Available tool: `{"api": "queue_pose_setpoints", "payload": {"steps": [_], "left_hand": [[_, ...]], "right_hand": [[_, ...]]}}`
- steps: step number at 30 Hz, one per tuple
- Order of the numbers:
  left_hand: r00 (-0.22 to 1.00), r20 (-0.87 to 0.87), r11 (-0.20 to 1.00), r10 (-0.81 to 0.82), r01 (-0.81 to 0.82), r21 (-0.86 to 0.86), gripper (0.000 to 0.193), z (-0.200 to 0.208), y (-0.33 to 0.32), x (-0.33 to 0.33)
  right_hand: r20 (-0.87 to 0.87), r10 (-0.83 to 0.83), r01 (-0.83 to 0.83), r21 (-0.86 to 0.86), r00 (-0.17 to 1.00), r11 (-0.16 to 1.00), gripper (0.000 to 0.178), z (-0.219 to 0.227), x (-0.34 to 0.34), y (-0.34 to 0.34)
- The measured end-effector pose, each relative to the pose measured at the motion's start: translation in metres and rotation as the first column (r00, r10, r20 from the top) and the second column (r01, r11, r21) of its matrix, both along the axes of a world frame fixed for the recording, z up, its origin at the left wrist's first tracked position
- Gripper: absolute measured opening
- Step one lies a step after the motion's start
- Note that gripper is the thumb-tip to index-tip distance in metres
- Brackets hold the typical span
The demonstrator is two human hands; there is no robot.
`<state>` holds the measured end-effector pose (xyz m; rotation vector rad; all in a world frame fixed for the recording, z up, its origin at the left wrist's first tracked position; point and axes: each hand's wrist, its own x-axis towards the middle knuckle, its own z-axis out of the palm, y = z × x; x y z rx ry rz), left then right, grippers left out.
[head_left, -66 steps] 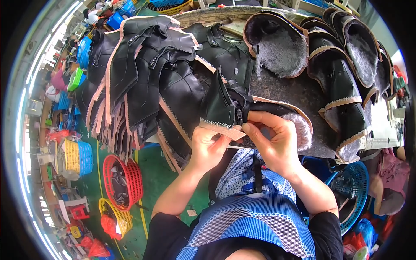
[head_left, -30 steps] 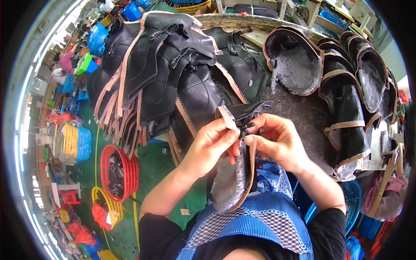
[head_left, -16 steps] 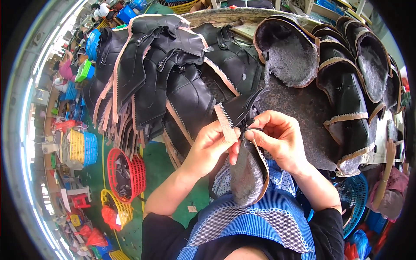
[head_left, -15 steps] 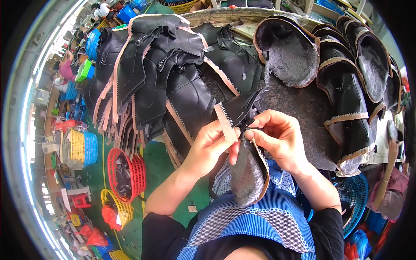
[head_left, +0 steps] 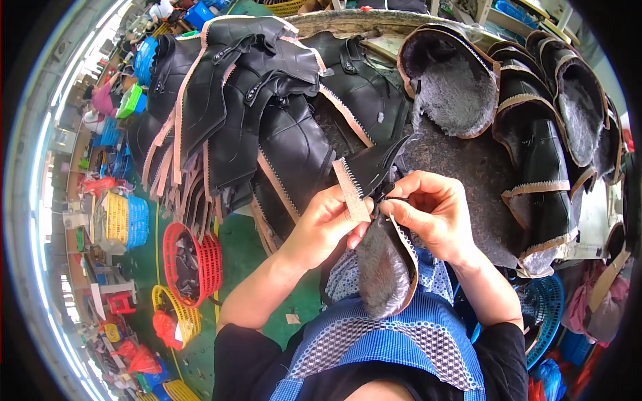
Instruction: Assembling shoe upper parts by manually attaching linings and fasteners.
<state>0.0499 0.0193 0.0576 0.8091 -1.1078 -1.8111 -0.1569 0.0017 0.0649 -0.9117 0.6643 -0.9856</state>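
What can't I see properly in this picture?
In the head view:
Exactly what the right hand pinches: its fingers cover most of it.
What the dark pieces in the red basket are: too small.
Part of the blue basket: the person's right arm hides it.
What the far-off person in pink does: too small.

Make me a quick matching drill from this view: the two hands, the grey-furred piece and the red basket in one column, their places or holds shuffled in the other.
Column one
1. left hand
2. right hand
3. grey-furred piece
4. red basket

Column two
A. down over the green floor, on the left side
B. pinching a thin dark piece
C. hanging below the hands, in front of the blue apron
D. pinching at a tan strip with a zigzag edge

Right pairs: 1-D, 2-B, 3-C, 4-A
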Motion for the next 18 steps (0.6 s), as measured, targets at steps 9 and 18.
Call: {"api": "queue_pose_setpoints", "payload": {"steps": [9, 18], "left_hand": [[0.993, -0.118, 0.992, -0.005, 0.020, 0.128, 0.011, -0.005, -0.003, 0.004], [0.995, 0.099, 1.000, -0.014, 0.013, 0.008, 0.012, 0.003, -0.003, 0.001]], "right_hand": [[-0.111, -0.004, -0.004, -0.067, 0.994, 0.998, 0.007, 0.002, 0.000, -0.002], [-0.057, 0.017, -0.020, -0.047, 0.998, 0.999, 0.007, -0.001, -0.001, -0.005]]}}
